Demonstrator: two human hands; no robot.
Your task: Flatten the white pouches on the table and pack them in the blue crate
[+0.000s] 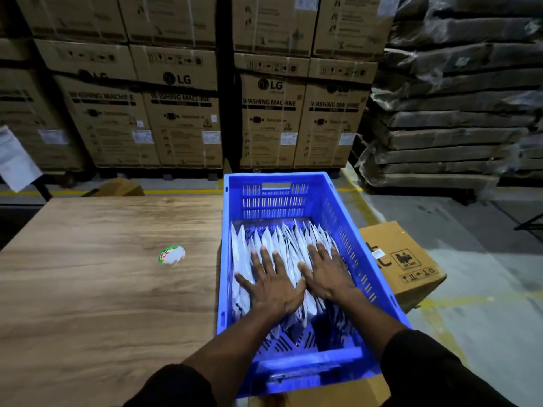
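pressing flat, our open left hand [271,284] and right hand [327,274] cover white pouches [282,242] lying lengthwise in the blue crate [346,218]; wooden table [97,277]; stacked cartons [182,113] behind

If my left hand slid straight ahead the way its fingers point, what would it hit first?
Probably more white pouches ahead of the left hand, then the blue crate far wall; depth is unclear.
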